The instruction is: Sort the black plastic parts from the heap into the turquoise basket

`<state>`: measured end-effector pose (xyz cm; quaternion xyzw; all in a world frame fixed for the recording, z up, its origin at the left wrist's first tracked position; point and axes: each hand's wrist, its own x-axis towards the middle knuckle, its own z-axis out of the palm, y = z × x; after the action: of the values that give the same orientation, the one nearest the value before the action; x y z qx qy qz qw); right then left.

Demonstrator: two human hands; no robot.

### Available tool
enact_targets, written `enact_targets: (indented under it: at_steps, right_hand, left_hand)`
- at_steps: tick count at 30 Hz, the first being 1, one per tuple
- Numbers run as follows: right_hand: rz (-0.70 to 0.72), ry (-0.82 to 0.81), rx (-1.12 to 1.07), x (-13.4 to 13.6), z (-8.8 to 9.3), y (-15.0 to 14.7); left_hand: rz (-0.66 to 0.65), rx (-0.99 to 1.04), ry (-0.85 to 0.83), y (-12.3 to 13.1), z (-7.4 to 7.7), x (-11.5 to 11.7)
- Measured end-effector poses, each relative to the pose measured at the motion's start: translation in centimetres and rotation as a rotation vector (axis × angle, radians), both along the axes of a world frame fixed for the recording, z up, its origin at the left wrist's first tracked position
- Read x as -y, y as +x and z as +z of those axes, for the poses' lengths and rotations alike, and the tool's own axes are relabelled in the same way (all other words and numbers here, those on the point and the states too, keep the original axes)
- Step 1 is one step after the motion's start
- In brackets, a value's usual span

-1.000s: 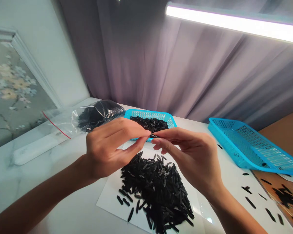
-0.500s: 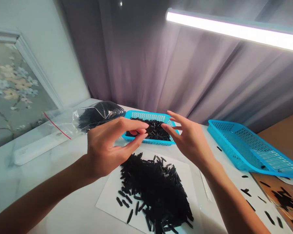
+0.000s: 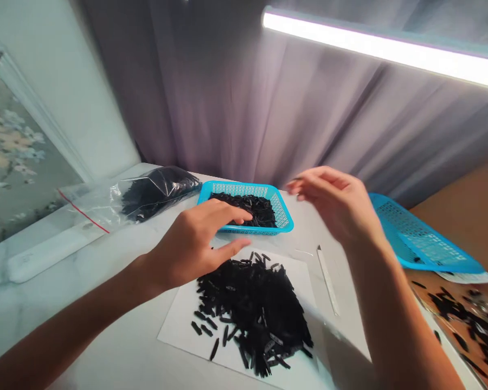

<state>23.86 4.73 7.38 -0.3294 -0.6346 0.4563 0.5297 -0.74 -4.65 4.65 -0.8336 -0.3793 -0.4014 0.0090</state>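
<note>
A small blue basket (image 3: 285,214) at the back of the table holds a heap of thin black pieces (image 3: 262,208). My left hand (image 3: 205,241) hovers at its front left edge, thumb and fingers apart, with nothing between them. Right of the basket, my right hand (image 3: 335,200) is raised with its fingertips pinched together on what looks like a small dark piece. Below both hands a large pile of black pieces (image 3: 260,309) lies on a white sheet (image 3: 179,327).
A clear bag of black pieces (image 3: 154,192) lies back left, beside a long white object (image 3: 51,252). A white tweezer-like tool (image 3: 328,281) lies right of the pile. A larger blue basket (image 3: 427,238) and scattered pieces (image 3: 459,311) are at far right.
My right hand has moved right, away from the basket, and its fingers have closed. My left hand's thumb and fingers have spread apart. The camera view has shifted slightly.
</note>
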Motion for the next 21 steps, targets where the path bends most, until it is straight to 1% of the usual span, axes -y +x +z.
enact_targets:
  at_steps: [1,2,3,4,5,6,8,9,11,12,13,14,15,16,17,18,20,21]
  right_hand:
    - [-0.105,-0.011,-0.002,-0.7,0.3,1.7]
    - [-0.227,-0.007,0.041,-1.0,0.6,3.6]
    - [-0.36,0.012,0.149,-1.0,0.7,5.7]
    - [-0.475,0.033,0.313,-0.6,0.6,7.8]
    - [-0.538,0.024,0.398,0.0,0.3,10.1]
    - [-0.627,0.033,0.493,0.9,-0.2,12.6]
    - [-0.831,0.115,0.97,3.2,-1.8,17.9]
    - [-0.869,0.103,1.127,4.5,-2.8,20.6]
    - [-0.984,-0.007,1.264,7.1,-4.8,25.7]
    - [-1.04,-0.051,1.306,8.2,-5.7,27.8]
    - [-1.052,-0.087,1.358,9.3,-6.4,29.4]
    - [-1.079,-0.151,1.42,10.2,-7.0,30.3]
    - [-1.079,-0.241,1.488,10.9,-7.3,30.5]
    - [-1.054,-0.32,1.536,11.6,-7.5,30.0]
    - [-1.017,-0.243,1.551,12.2,-7.6,28.8]
    - [-0.953,-0.122,1.52,12.9,-7.7,27.0]
    - [-0.757,0.086,1.382,14.3,-8.2,22.4]
    - [-0.632,0.177,1.285,15.0,-8.7,19.8]
  left_hand:
    - [-0.063,-0.09,-0.103,0.0,-0.3,-0.2]
    - [-0.138,-0.185,-0.209,0.1,-0.7,-0.4]
    - [-0.217,-0.273,-0.306,0.2,-1.3,-0.7]
    - [-0.288,-0.348,-0.393,0.4,-2.0,-1.0]
    - [-0.35,-0.402,-0.456,0.6,-2.8,-1.4]
    - [-0.394,-0.434,-0.505,0.8,-3.6,-1.7]
    - [-0.43,-0.468,-0.579,1.0,-5.2,-2.3]
    - [-0.435,-0.478,-0.609,1.1,-5.9,-2.5]
    - [-0.444,-0.502,-0.652,1.3,-7.2,-2.6]
    - [-0.449,-0.516,-0.662,1.4,-7.8,-2.6]
    - [-0.452,-0.53,-0.661,1.6,-8.3,-2.5]
    - [-0.454,-0.543,-0.652,1.8,-8.7,-2.4]
    - [-0.452,-0.551,-0.636,2.0,-9.1,-2.2]
    - [-0.449,-0.555,-0.617,2.2,-9.4,-2.1]
    - [-0.444,-0.555,-0.599,2.5,-9.6,-1.9]
    - [-0.44,-0.553,-0.584,2.6,-9.7,-1.8]
    - [-0.437,-0.54,-0.555,2.5,-9.7,-1.6]
    - [-0.433,-0.527,-0.541,2.1,-9.5,-1.5]
